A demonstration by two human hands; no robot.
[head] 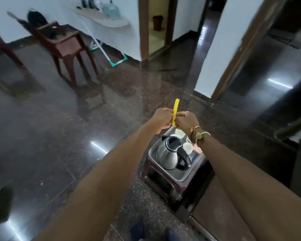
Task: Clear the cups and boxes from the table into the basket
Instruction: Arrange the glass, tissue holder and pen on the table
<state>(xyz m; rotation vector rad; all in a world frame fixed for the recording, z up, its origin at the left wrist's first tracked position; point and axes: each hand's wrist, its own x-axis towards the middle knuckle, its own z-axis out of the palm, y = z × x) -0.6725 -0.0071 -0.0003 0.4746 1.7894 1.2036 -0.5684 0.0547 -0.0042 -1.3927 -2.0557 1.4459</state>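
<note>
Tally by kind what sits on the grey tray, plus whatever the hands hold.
Stainless steel kettle with black handle: 1
White cups: 2 plainly seen; more may be hidden
Yellow strip, pinched by left hand and right hand: 1
Total: 4 plainly seen

Person: bare arms, jewellery on the right side, dark footwear
Left forearm point(108, 174) and right forearm point(236, 167) unsleeved; right hand point(186, 121) with a silver ring point(186, 112); right wrist with a gold bangle point(194, 129) and a beige knotted cord point(200, 135) beside it; footwear point(137, 230) dark blue, blurred
</note>
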